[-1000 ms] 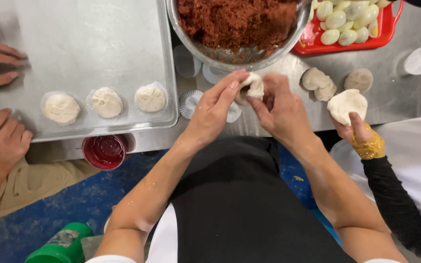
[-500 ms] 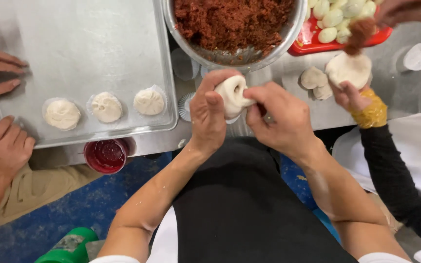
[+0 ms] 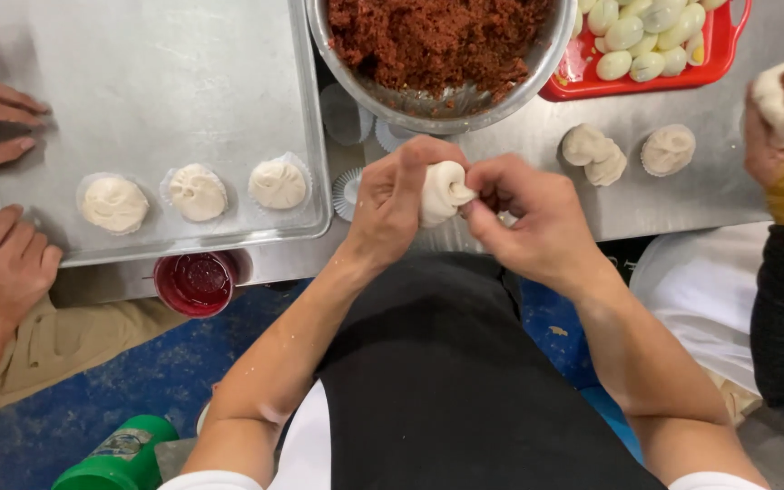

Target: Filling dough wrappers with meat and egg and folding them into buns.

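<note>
Both hands grip one white dough bun (image 3: pixel 444 191): left hand (image 3: pixel 394 201) cups it, right hand (image 3: pixel 526 218) pinches its pleated, gathered top shut.

Steel table (image 3: pixel 537 136): tray (image 3: pixel 138 73), bowl (image 3: pixel 428 104), buns (image 3: pixel 669 150)

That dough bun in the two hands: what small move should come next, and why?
Probably one more pinch and twist at the top. The left hand cups the dough bun while the right hand grips its pleated edge, which looks not quite closed.
</note>
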